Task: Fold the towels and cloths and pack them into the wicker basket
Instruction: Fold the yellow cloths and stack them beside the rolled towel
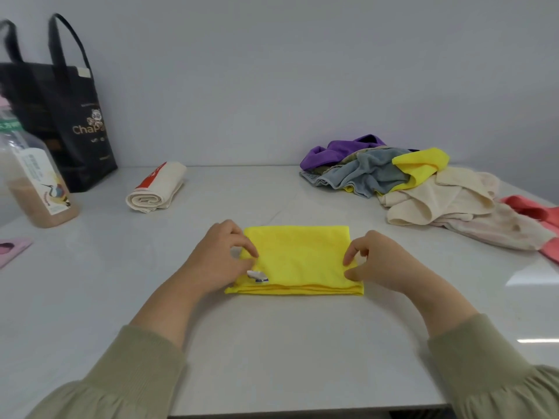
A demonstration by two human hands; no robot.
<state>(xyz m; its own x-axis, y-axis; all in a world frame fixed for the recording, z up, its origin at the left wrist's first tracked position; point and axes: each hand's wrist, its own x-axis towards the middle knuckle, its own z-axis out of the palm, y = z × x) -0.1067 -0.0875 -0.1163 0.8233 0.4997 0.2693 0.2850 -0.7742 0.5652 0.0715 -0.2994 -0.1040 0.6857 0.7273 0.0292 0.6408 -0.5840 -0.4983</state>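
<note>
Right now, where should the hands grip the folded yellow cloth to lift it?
Pinch the short left and right ends of the yellow cloth, one hand each, from the sides where the left hand and right hand sit. Its near edge shows stacked layers; end grips probably keep them together.

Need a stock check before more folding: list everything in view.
folded cloth: one, yellow, table centre
heap of cloths: one, purple, grey, yellow, cream, pink, far right
rolled cloth: one, cream and red, back left
bag: one, black, far left by wall
bottle: one, clear, brown contents, left
packet: one, pink, left edge
table: one, white, under everything
left hand: one, fingers pinch folded cloth's left edge
right hand: one, fingers pinch its right edge
</note>
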